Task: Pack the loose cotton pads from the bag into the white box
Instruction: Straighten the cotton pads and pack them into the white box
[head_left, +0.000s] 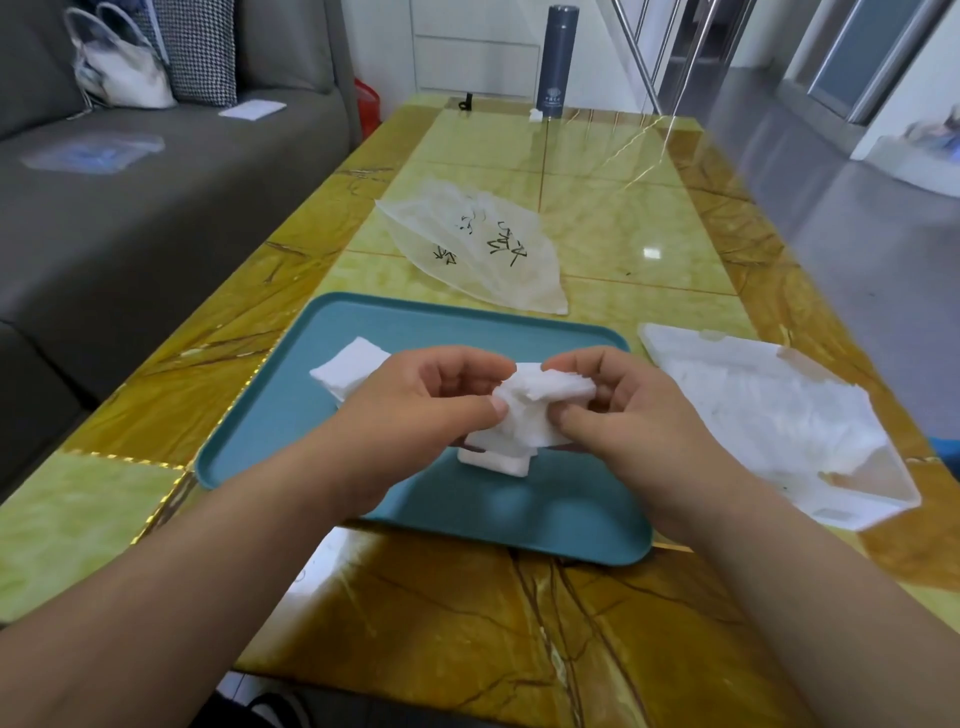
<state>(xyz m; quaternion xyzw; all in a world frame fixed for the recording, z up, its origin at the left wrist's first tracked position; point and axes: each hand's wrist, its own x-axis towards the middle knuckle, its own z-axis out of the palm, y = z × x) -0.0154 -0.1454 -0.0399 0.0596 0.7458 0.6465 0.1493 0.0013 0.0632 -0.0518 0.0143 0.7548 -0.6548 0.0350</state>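
Both your left hand (415, 410) and right hand (623, 410) are pinching a cotton pad stack (535, 405) over the tray (249, 441); white box (779, 415) lying open just beside your right hand.

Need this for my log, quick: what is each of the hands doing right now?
Left hand: closed, pinching the bunch of cotton pads.
Right hand: closed, pinching the same bunch from the other side.

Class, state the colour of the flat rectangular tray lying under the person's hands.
The flat rectangular tray is plain teal; head view shows it best.
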